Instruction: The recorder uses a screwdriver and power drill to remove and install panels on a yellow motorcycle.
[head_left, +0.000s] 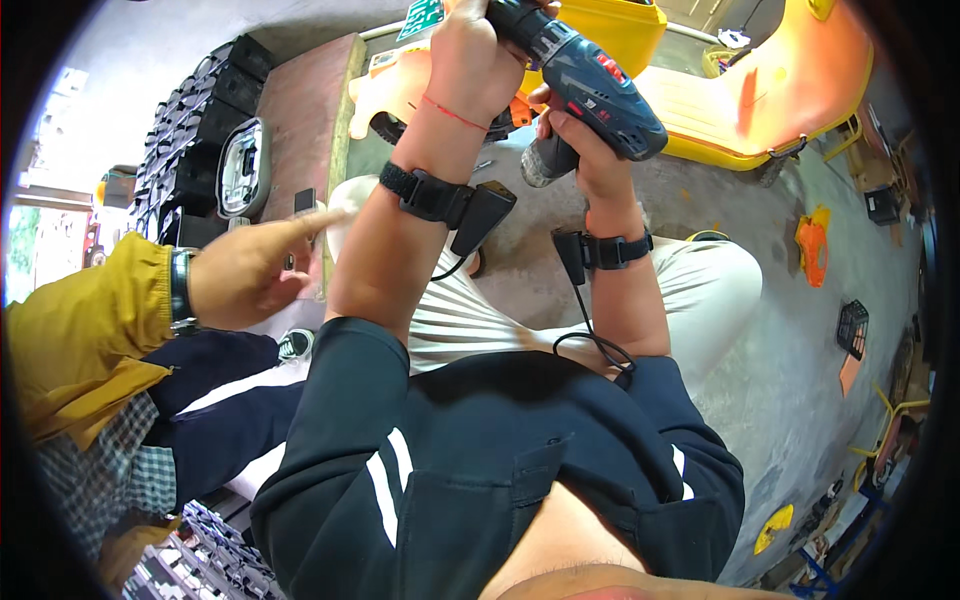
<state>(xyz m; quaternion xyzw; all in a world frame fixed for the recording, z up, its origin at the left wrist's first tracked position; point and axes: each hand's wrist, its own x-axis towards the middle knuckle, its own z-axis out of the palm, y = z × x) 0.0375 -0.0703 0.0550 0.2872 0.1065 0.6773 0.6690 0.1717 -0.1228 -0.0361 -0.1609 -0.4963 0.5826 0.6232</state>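
Right hand (588, 145) wraps round 1 blue-black power drill (610, 95), upper centre | left hand (470, 50) is at its front end, partly cropped, hold unclear | co-worker's hand (240, 272) points from left | orange-yellow moulded shell (695, 110) sits beyond

Drill (605, 95): housing of smooth plastic. Right of the drill: curved shell (805, 85), glossy plastic. Below the drill: trousers (705, 285), matt cloth; floor (790, 370), matt, concrete-like.
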